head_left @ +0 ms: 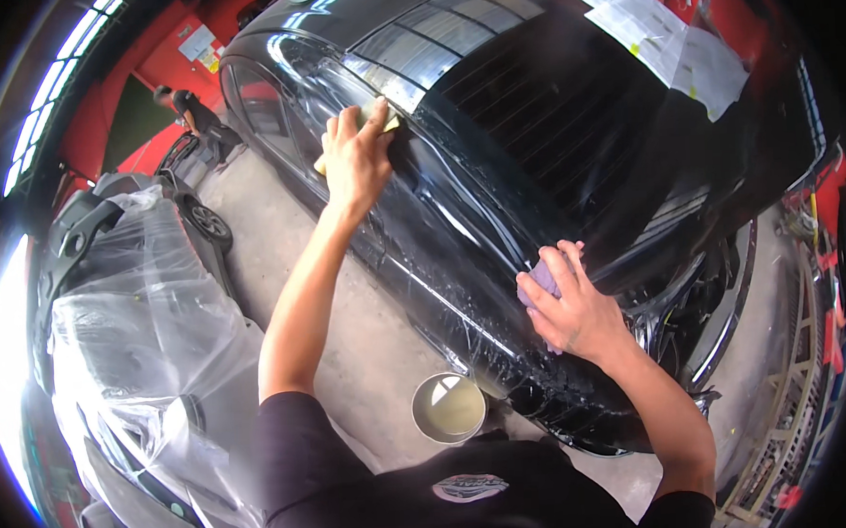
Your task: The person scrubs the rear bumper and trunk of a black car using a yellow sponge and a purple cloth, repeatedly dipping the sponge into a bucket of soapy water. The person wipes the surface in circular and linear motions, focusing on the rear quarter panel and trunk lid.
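The yellow pad (390,124) is mostly hidden under the left hand (354,158), only its edges showing. The purple cloth (541,280) is largely covered by the right hand's (571,309) fingers. The black car's (549,117) front runs out of view at the picture's dark rim.

I am in a car body workshop: a black car (550,145) with paper masking (659,37) on its glass stands on a bare concrete floor (351,343), another car wrapped in plastic sheeting (152,323) sits beside it, and red walls (105,117) enclose the bay.
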A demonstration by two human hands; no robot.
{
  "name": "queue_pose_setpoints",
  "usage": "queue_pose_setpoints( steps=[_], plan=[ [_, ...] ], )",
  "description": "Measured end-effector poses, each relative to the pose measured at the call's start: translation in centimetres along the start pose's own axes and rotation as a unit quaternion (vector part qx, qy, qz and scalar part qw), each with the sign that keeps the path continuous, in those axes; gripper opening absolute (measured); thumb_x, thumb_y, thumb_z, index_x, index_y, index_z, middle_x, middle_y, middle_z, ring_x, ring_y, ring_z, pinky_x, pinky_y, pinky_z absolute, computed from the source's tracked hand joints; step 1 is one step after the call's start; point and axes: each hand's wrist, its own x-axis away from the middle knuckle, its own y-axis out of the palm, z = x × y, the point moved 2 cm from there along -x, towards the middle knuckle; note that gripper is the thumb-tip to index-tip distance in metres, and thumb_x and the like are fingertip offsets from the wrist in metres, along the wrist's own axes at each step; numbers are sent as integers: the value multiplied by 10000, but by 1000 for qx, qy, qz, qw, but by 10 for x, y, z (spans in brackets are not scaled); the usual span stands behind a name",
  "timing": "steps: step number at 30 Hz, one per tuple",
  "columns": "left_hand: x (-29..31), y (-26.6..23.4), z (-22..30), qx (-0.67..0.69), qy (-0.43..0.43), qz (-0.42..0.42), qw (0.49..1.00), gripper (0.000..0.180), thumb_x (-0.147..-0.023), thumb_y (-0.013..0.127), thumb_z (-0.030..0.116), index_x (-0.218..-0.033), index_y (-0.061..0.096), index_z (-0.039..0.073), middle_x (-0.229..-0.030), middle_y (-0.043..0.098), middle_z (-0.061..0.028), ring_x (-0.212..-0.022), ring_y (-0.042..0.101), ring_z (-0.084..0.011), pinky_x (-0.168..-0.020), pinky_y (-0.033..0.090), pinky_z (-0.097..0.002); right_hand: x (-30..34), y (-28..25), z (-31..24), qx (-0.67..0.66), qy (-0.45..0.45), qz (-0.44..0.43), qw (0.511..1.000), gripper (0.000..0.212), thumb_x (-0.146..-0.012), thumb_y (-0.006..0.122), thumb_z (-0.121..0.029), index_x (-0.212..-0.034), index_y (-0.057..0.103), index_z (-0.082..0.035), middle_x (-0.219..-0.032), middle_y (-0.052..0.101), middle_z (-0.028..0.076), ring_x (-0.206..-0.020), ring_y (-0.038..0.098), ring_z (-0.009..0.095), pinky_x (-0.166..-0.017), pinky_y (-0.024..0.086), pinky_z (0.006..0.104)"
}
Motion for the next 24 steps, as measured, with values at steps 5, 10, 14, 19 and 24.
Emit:
queue_pose_setpoints(
  steps=[5, 10, 14, 19, 24],
  plan=[
    [-75, -1, -103, -22, -149, 33, 988, 434, -1006, 700, 212, -1439, 725, 184, -1194, 692, -213, -1106, 647, -420, -969, 516, -547, 1, 3, -4, -17, -13, 5, 1000, 606, -797, 845, -196, -1377, 671, -187, -1505, 487, 204, -1409, 520, 503, -858, 673, 514],
    [-36, 9, -48, -58, -100, -1, 993, 432, -975, 753, 197, -1406, 740, 209, -1230, 662, -221, -1125, 623, -399, -950, 517, -532, -3, 3, -4, -20, -9, 47, 999, 570, -718, 860, -178, -1268, 714, -158, -1414, 526, 190, -1292, 572, 476, -1016, 563, 588],
    [-3, 1, -1, 9, 27, 0, 1000, 505, -926, 802, 140, -1417, 735, 232, -1267, 643, -184, -1149, 591, -359, -963, 498, -500, 4, 8, -1, 3, -1, 56, 998, 550, -683, 868, -172, -1217, 737, -147, -1387, 544, 182, -1243, 596, 461, -1055, 527, 607],
    [-90, 8, -107, -40, -126, 57, 990, 402, -1002, 699, 243, -1396, 748, 182, -1175, 689, -214, -1121, 649, -433, -925, 515, -558, -6, 1, -11, 8, -19, 59, 998, 531, -717, 840, -145, -1238, 734, -144, -1417, 540, 196, -1259, 602, 450, -1014, 550, 591],
    [-28, 18, -12, -23, -25, 43, 998, 483, -924, 746, 139, -1397, 701, 226, -1219, 613, -188, -1113, 584, -391, -958, 477, -531, -4, 14, -28, 109, -3, 78, 991, 416, -834, 754, -130, -1247, 714, -88, -1358, 578, 212, -1231, 594, 442, -1001, 538, 565]
  ],
)
